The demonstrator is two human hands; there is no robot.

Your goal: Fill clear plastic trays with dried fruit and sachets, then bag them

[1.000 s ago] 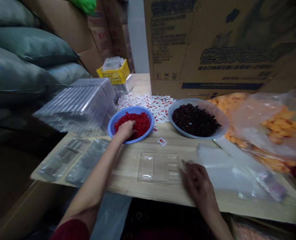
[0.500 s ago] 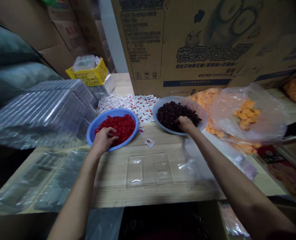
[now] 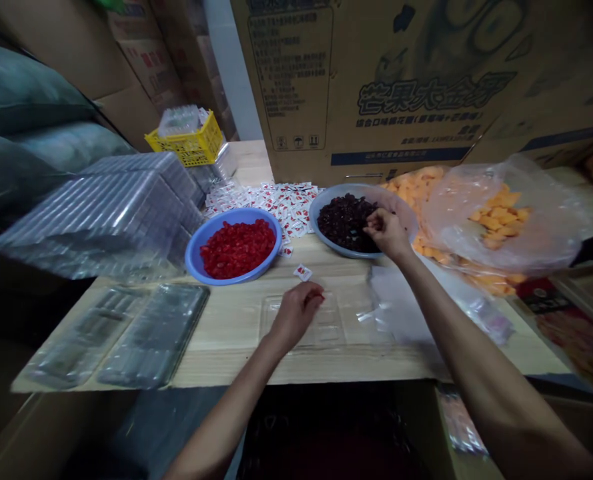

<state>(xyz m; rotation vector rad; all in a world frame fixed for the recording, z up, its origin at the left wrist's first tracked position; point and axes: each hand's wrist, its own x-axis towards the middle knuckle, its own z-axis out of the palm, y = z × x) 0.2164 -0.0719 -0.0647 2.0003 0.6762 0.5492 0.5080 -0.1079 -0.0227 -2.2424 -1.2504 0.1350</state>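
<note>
My left hand is closed in a pinch above a clear plastic tray on the table. A small bit of red shows at its fingertips, like the glossy red candied pieces in the blue bowl to the left. My right hand is over the right side of a pale translucent bowl of dark, sticky-looking dried fruit pieces. Its thumb and fingers are pressed together; what they hold is hidden. A small printed sachet lies just beyond the tray.
Many sachets are spread behind the bowls. Stacked clear trays and a yellow basket stand at left. Orange dried pieces lie in a plastic bag at right, near plastic sheets. A large carton walls off the back.
My left hand has left the red pieces and moved right, over the clear tray, with a red bit at its fingertips. My right hand has risen slightly out of the dark pieces.
</note>
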